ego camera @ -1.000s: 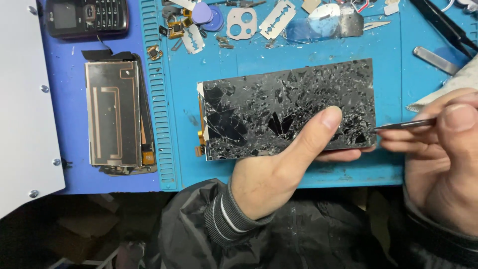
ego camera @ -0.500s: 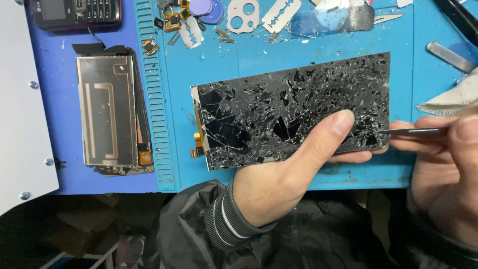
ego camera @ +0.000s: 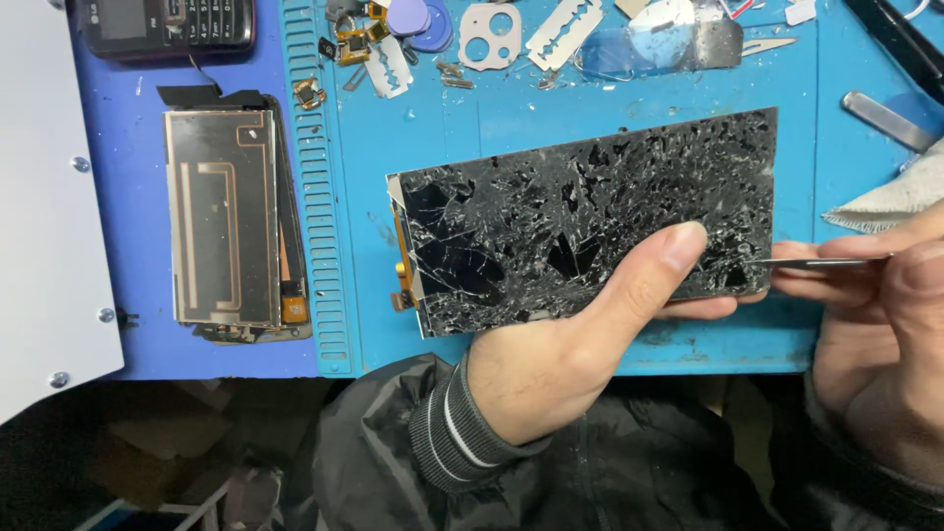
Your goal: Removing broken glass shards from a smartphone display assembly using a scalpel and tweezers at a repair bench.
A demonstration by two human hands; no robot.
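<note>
The left hand (ego camera: 560, 364) grips the shattered black screen panel (ego camera: 580, 221) from below, thumb pressed on the glass. The right hand (ego camera: 885, 334) pinches thin metal tweezers (ego camera: 816, 263), whose tip touches the panel's right edge.

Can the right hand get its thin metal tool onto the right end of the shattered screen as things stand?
Probably yes. The right hand holds the thin metal tool with its tip at the right end of the shattered screen, which the left hand holds; nothing lies between tip and glass.
</note>
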